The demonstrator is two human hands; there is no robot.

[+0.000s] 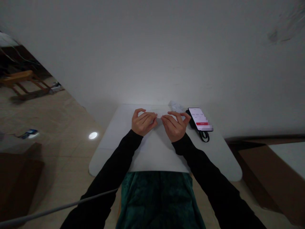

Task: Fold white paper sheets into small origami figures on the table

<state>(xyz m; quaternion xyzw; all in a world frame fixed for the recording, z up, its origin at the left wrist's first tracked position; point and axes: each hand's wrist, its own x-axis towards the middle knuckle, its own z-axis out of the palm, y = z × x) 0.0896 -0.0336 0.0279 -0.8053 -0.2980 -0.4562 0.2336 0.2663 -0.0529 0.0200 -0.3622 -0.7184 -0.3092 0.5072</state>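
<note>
Above the white table [157, 162], my left hand [143, 122] and my right hand [175, 126] face each other, fingertips a small gap apart. Each pinches thumb against fingertips, with other fingers bent or raised. A tiny, thin, pale strip [159, 118] spans the gap between the two pinches; its kind is too small to make out. Both sleeves are black. Right of my right hand lies a phone [199, 118] with a lit timer screen, tilted on a black object with a strap loop [204, 136]. Behind the hands sits a crumpled, whitish, translucent piece [175, 106].
A pale wall [152, 57] rises directly behind the table. A grey cable [66, 206] crosses my left forearm at the lower left. Brown boxes [271, 171] stand on the floor to the right. A wooden stool [23, 78] is far left.
</note>
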